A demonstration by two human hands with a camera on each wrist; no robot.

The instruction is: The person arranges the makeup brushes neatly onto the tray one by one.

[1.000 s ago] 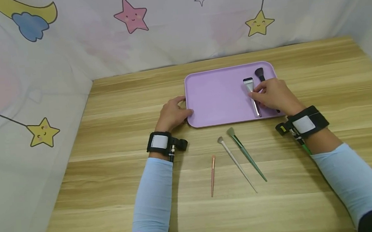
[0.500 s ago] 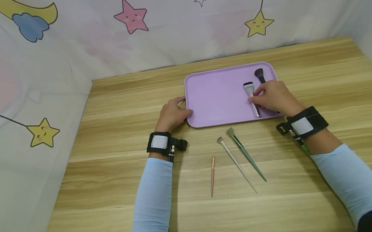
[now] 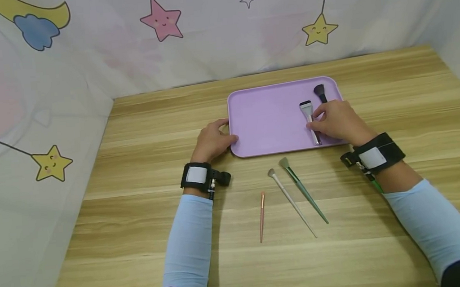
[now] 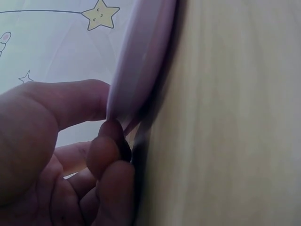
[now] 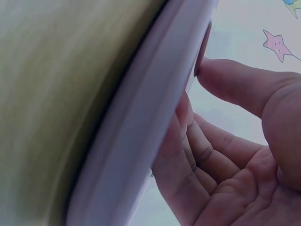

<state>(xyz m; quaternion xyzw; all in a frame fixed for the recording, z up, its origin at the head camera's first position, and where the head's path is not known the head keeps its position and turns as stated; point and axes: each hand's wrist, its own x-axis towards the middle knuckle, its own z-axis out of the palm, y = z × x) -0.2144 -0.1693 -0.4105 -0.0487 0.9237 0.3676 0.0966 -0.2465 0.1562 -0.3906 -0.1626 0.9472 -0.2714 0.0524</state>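
Note:
A flat-topped makeup brush with a silver ferrule lies over the right part of the purple tray. My right hand pinches its handle between thumb and fingers; the right wrist view shows the thumb against the handle above the tray's edge. Just right of it a fluffy black makeup brush rests on the tray, its handle mostly hidden beneath this hand. At the tray's left side my left hand grips the rim, thumb on top and fingers curled underneath.
In front of the tray, three more makeup brushes lie on the wooden table: a short rose one, a thin white one and a green one. A cloth backdrop with printed stars stands behind the table.
The flat-topped brush has slid slightly toward the person, with my right hand shifting down a little too. My left hand stays at the tray's rim.

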